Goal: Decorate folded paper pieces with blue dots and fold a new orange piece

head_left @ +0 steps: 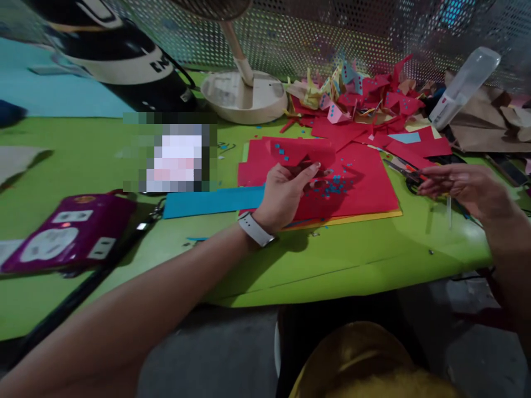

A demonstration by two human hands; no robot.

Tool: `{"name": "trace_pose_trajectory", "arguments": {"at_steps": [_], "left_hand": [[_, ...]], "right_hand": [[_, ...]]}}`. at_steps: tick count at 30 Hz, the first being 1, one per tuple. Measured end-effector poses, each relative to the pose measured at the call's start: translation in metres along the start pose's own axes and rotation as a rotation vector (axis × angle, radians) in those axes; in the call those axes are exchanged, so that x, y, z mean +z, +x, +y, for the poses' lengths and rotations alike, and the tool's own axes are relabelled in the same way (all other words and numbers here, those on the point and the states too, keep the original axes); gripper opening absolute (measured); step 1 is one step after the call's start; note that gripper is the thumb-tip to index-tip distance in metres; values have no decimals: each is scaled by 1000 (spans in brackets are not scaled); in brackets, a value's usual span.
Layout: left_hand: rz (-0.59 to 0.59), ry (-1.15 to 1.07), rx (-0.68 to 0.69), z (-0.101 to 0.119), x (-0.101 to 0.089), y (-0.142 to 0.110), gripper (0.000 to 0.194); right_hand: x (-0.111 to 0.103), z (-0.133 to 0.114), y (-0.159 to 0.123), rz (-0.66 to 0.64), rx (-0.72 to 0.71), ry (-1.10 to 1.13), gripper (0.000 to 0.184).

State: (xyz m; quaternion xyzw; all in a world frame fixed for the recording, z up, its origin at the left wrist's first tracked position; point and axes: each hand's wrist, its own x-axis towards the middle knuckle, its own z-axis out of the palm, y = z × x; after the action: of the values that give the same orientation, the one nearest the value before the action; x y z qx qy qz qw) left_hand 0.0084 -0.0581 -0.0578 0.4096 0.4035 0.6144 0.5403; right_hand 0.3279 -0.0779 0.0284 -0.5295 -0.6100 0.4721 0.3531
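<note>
My left hand [286, 193], a white watch on its wrist, is closed on a folded red paper piece [296, 152] with small blue squares stuck on it. Below it lies a stack of red paper sheets [365, 188], strewn with tiny blue paper bits [335, 186]. A blue paper strip [215, 202] runs out to the left from under the hand. At the right, my right hand [464, 185] has its fingers drawn together above dark-handled scissors [411, 182]. Something thin with orange shows at its fingertips; whether it is held is unclear.
Folded paper pieces [352, 91] are heaped at the back beside a clear bottle [464, 88] and brown paper [475, 132]. A fan's round base [244, 113] and a black cylinder [128, 66] stand back left. A purple power socket box [70, 232] and a blurred-out phone [178, 160] lie left.
</note>
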Motion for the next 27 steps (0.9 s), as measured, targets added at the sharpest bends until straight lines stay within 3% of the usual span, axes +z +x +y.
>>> {"name": "trace_pose_trajectory", "arguments": {"at_steps": [3,6,8,12,16,19,24,27], "left_hand": [[2,-3,5,-1,0,1,30],[-4,-20,2,-1,0,1,31],[-3,-10,-12,0,0,1,32],[-8,4,-38,2,0,-1,35],[-21,-16,-45,3,0,-2,35],[-19,-21,-57,3,0,-1,31],[28,7,-92,3,0,0,26],[54,24,-87,2,0,0,25]], "right_hand": [[17,-16,1,39,-177,15,30],[49,-21,7,189,-376,-57,9],[70,-20,14,162,-418,-53,11],[93,-13,28,-2,-381,-118,26],[92,-13,34,-119,-352,-326,23],[91,-17,37,-230,-304,-363,23],[104,-10,56,46,-260,-169,35],[113,7,68,127,-221,-96,40]]}}
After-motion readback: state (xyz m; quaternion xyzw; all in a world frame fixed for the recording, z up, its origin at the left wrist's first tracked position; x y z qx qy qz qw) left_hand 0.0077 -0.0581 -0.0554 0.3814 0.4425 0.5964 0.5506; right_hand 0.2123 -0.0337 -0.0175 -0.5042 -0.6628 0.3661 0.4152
